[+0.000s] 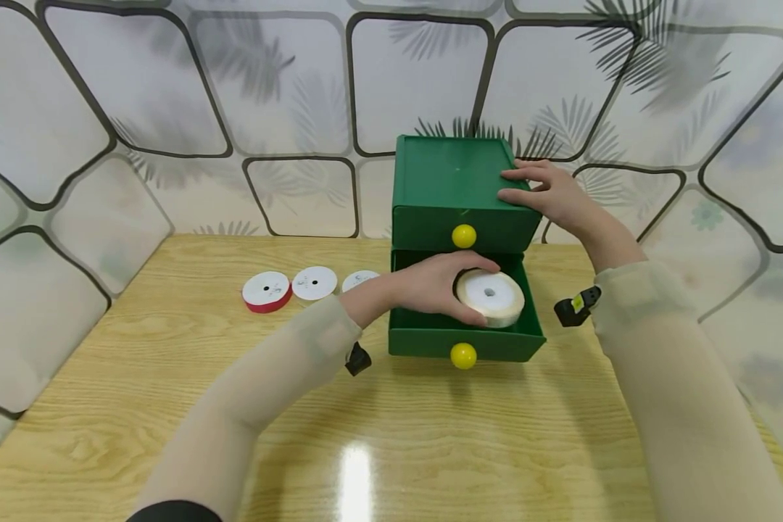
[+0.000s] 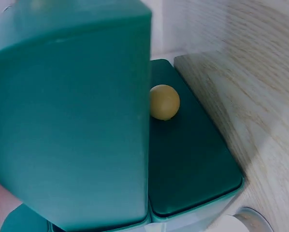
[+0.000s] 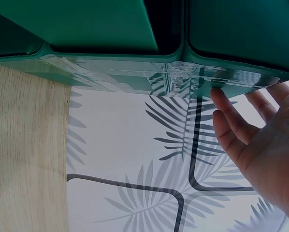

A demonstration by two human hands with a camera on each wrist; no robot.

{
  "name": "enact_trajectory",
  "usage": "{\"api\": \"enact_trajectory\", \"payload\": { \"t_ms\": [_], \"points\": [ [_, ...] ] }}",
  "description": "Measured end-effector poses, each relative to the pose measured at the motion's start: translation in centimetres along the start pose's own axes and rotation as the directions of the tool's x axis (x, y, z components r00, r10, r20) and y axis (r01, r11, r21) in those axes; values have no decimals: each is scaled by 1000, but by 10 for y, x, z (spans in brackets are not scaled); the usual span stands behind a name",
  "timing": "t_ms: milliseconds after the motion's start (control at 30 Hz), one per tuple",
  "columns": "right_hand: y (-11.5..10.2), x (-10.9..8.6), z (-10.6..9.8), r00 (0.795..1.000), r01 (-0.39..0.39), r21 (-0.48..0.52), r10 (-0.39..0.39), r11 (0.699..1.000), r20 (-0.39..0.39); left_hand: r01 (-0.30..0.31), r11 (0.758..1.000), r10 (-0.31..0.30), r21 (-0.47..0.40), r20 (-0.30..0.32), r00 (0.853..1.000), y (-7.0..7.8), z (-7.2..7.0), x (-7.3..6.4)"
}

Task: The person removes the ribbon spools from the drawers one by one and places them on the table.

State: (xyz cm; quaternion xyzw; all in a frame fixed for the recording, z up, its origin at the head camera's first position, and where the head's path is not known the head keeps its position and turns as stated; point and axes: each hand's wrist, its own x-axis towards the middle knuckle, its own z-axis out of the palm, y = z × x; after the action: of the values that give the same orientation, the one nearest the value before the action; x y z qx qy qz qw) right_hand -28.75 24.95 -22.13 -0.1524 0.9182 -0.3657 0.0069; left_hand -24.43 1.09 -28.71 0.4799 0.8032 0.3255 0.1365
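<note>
A green drawer box (image 1: 457, 174) stands on the wooden table (image 1: 326, 464), and its middle drawer (image 1: 424, 342) is pulled out at the front. The left hand (image 1: 433, 284) reaches into that drawer from the box's left side and grips a cream ribbon spool (image 1: 492, 299), thumb and fingers curved around its edge. The spool is inside the box's middle drawer, toward its right side; whether it touches the drawer floor cannot be told. The right hand (image 1: 554, 192), well apart from the left, rests its spread fingers on the right edge of the box's top.

To the left of the box three more spools sit in a row: a red spool (image 1: 266, 291) farthest from it, a white-faced spool (image 1: 314, 283) next, and a third spool (image 1: 359, 278) nearest, partly hidden by the left arm. A yellow knob (image 2: 165, 102) marks the box's bottom drawer, which is pushed in. Clear tape (image 3: 176, 72) runs across the box's right side, and leaf-patterned wallpaper (image 1: 300, 72) rises behind the box.
</note>
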Motion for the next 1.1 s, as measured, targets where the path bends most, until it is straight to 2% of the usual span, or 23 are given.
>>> {"api": "enact_trajectory", "payload": {
  "t_ms": [400, 633, 833, 1100],
  "points": [
    [0, 1, 0, 1000, -4, 1, 4, 1000, -3, -64, 996, 57, -62, -117, 991, 5, -3, -24],
    [0, 1, 1, 1000, -15, 9, 15, 1000, 1, -105, 987, 76, -124, -221, 972, 2, -8, -43],
    [1, 1, 1, 1000, -14, 7, 14, 1000, 5, -119, 969, 57, -216, -274, 960, 1, -13, -64],
    [1, 1, 0, 1000, 4, 18, -4, 1000, 7, -78, 977, 5, -198, -346, 938, 2, -22, -94]
  ]
}}
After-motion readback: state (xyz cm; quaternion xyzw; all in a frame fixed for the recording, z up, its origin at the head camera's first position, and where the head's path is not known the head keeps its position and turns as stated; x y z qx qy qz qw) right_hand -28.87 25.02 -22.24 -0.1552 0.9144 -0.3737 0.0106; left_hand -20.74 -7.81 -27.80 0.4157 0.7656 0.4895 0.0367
